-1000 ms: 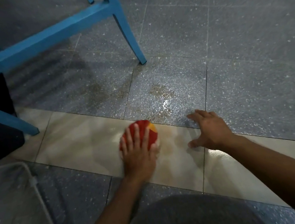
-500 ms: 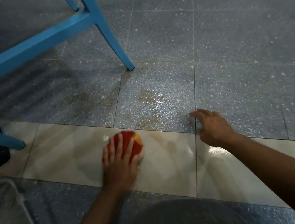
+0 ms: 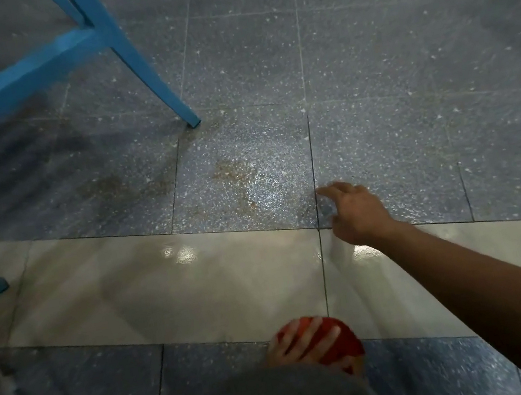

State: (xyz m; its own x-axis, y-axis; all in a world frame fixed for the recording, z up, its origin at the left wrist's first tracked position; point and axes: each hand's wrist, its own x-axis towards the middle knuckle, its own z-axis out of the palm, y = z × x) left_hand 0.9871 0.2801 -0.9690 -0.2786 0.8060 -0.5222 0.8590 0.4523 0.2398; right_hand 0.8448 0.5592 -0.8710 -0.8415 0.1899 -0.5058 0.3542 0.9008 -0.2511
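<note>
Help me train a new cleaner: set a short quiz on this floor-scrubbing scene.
1. True or false: the right hand holds the red scrubber.
2. The brown stain lies on: A the pale tile; B the blue speckled tile; C the grey cloth.
3. Fill in: the chair leg is painted ___.
Key: 1 false, the left hand grips the red scrubber and the right hand holds nothing. 2 B. 3 blue.
</note>
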